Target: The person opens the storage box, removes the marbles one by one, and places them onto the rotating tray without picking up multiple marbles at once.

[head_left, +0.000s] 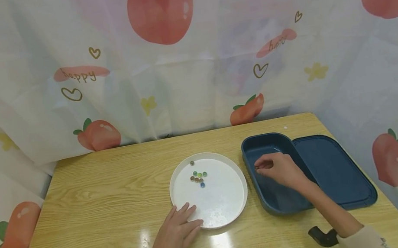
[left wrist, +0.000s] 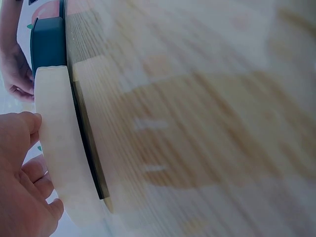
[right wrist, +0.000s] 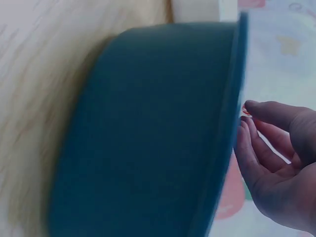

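Observation:
A round white tray (head_left: 224,194) sits on the table with several small glass marbles (head_left: 199,178) gathered toward its back left. My left hand (head_left: 176,235) rests on the tray's front-left rim, fingers spread over the edge; in the left wrist view those fingers lie along the tray's pale side wall (left wrist: 57,128). Over the left part of a dark blue rectangular box (head_left: 284,197), my right hand (head_left: 279,169) pinches one marble (right wrist: 246,109) between thumb and fingertips. That marble has an orange-red tint and shows just beyond the box's rim in the right wrist view.
The box's dark blue lid (head_left: 337,171) lies flat to its right, partly under the box's side. A black curved object (head_left: 322,236) lies near the right forearm. Behind the wooden table (head_left: 109,200) hangs a fruit-printed curtain (head_left: 191,77).

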Tool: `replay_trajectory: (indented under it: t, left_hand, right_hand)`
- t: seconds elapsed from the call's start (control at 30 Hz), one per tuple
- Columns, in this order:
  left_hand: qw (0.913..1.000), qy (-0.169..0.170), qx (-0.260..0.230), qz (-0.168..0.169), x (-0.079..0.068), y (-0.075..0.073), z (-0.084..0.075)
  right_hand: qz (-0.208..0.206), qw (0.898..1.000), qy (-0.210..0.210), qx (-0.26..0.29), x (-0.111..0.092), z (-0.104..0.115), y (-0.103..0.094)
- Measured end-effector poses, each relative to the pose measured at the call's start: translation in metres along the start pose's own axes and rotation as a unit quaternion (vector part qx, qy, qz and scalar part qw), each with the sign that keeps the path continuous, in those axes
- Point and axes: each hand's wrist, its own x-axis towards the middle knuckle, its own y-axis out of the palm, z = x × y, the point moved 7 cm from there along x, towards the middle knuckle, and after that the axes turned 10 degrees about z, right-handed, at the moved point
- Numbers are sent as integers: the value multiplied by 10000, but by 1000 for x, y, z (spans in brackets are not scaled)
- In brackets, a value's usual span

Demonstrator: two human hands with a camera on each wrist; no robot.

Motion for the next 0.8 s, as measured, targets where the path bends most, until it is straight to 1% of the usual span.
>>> replay_trajectory:
  t: [0.2,0.4,0.6,0.8]
  left_hand:
    - [10000,7,30,36,-1,2,1]
    - [9999,-24,69,72,-1,1,0]
    - [9999,-58,75,63,0,1,0]
    - [10000,-73,5,59,0,0,1]
  right_hand:
    - [-8,9996,-86,254,1,25,4]
    - [29,9983,-244,537,8,50,14]
    - [128,9977,-288,608,22,63,32]
    - [195,9973,-410,578,34,71,51]
